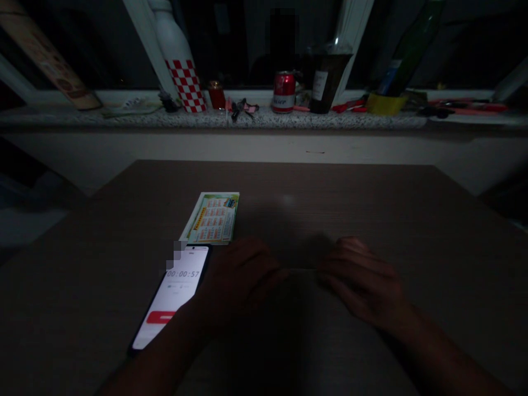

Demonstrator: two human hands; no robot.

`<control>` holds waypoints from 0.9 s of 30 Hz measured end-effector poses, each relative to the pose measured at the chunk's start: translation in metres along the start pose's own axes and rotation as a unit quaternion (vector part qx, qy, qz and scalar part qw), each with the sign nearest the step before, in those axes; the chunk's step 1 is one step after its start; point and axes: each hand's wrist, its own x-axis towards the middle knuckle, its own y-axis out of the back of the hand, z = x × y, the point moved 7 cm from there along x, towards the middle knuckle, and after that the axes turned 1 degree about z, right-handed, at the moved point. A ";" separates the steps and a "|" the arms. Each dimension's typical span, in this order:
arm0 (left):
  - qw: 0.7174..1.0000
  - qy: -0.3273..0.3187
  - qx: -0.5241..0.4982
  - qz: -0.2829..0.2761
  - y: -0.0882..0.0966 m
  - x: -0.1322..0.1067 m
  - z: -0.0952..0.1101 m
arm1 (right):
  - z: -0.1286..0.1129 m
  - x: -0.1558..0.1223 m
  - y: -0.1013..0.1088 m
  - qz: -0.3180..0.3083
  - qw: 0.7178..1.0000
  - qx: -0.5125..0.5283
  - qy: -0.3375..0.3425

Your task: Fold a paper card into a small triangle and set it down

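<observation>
The scene is very dim. My left hand [239, 278] rests on the brown table [371, 198] with its fingers curled inward, just right of a lit phone [173, 297] that shows a timer reading 00:00:57. My right hand [363, 283] lies opposite, its fingers also bent toward the middle. Between the two hands is a dark flat piece [303, 258] whose near edge runs from one set of fingertips to the other. It is too dark to name. A colourful printed card [212, 217] lies flat just beyond the phone.
Behind the table, a speckled stone sill [124, 118] carries a white bottle with red checks [179, 60], a red can [284, 91], a dark wine bottle [325, 77], a green bottle [406, 52] and small clutter.
</observation>
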 end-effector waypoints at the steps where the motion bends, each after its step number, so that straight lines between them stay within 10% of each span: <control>1: 1.000 0.013 0.004 0.012 0.001 0.000 -0.002 | 0.001 0.000 -0.001 0.002 1.000 0.009 -0.009; 13: 0.971 0.219 -0.084 0.056 -0.007 -0.013 -0.025 | 0.034 -0.017 -0.016 0.097 0.934 0.178 -0.295; 17: 0.897 0.358 -0.257 0.042 -0.025 -0.021 -0.029 | 0.038 -0.022 -0.025 0.086 0.895 0.246 -0.361; 22: 0.780 0.436 -0.448 0.029 -0.045 -0.023 -0.027 | 0.032 -0.019 -0.025 0.050 0.913 0.263 -0.306; 27: 0.746 0.461 -0.480 0.033 -0.051 -0.026 -0.037 | 0.018 -0.011 -0.022 -0.016 0.950 0.247 -0.191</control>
